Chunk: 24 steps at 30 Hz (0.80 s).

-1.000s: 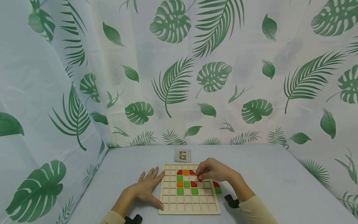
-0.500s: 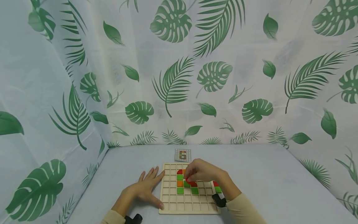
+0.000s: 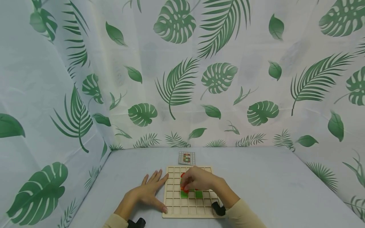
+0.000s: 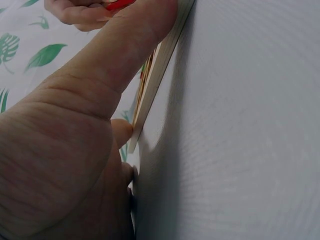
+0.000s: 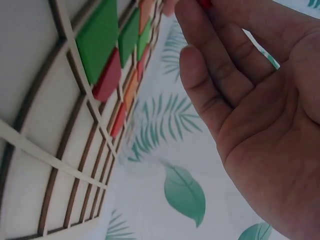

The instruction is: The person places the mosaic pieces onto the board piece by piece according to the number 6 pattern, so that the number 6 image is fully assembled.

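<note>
A wooden grid board (image 3: 192, 210) lies on the table with several coloured tiles set in its cells. My left hand (image 3: 151, 191) is spread flat at its left side, fingertips and thumb touching the edge. Over the left-middle cells my right hand (image 3: 199, 180) pinches a red tile (image 4: 119, 5) between thumb and fingers. Just below that tile is a green tile (image 3: 184, 194), and another sits farther right. In the right wrist view, a green tile (image 5: 97, 40), a red tile (image 5: 107, 77) and an orange tile (image 5: 131, 92) show. The right hand hides most upper tiles.
Behind the board lies a small card (image 3: 186, 158) printed with a coloured figure on a grid. A leaf-patterned curtain (image 3: 216, 120) hangs around the pale table (image 3: 271, 183). Black wrist devices sit near both sleeves.
My right hand has carried the red tile leftward and nearer, from the board's right part to its left-middle cells. The loose tiles right of the board are now hidden. The left hand stays put.
</note>
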Motion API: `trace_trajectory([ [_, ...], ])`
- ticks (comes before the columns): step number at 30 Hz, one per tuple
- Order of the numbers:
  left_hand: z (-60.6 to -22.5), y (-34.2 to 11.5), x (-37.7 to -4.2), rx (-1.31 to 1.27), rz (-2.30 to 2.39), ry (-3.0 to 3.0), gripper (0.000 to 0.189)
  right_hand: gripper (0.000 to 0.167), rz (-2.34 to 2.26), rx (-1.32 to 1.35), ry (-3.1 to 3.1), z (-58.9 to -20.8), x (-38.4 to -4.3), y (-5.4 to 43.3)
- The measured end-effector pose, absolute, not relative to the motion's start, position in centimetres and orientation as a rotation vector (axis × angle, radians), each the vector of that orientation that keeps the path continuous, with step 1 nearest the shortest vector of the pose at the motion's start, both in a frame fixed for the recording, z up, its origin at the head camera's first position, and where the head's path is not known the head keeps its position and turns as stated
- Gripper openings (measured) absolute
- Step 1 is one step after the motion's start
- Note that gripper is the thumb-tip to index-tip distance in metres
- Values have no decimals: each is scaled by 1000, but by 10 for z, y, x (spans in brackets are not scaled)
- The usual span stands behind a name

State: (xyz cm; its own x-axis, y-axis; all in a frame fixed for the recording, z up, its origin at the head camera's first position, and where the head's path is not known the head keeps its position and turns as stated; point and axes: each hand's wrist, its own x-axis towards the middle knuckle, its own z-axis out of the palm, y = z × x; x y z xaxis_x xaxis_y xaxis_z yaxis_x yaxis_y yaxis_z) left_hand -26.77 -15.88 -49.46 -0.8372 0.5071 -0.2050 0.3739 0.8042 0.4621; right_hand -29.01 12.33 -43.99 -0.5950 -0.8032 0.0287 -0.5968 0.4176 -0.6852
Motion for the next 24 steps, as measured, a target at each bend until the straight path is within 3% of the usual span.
trace_trajectory([
  [24,-494,-159,-269,665,603,2663,136,15,-747,-1235,2375,-450,-280,110],
])
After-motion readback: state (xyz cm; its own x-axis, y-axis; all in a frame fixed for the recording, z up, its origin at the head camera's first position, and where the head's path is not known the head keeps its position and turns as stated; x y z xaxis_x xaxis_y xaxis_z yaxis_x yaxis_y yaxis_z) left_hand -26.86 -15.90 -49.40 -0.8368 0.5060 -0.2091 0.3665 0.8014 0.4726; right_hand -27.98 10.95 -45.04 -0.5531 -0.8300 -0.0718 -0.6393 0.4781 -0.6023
